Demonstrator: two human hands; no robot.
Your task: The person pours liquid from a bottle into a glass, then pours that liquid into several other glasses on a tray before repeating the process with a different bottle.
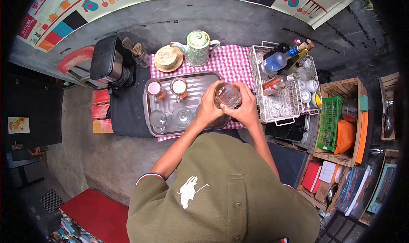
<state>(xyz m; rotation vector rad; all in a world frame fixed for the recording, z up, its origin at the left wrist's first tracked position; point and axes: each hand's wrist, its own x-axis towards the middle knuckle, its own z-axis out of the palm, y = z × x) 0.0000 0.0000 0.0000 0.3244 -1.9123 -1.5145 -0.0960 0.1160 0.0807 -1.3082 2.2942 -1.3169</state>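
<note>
Both hands hold one clear glass [228, 95] above the right end of a brown tray [200, 79]. My left hand [210, 105] wraps its left side and my right hand [245, 106] its right side, with the thumbs close together at the near side. Two glass mugs with a pale top layer over reddish liquid, the left mug [156, 89] and the right mug [179, 87], stand at the back left of the tray. In front of them are a clear glass cup [159, 120] and a clear glass piece [182, 116], round and seemingly without liquid.
Behind the tray are a green patterned pot [198, 49] and a lidded container [166, 58] on a checkered cloth [232, 59]. A white wire rack [279, 111] with bottles [277, 63] stands right. A black coffee machine [106, 62] is left; wooden crates [341, 157] are far right.
</note>
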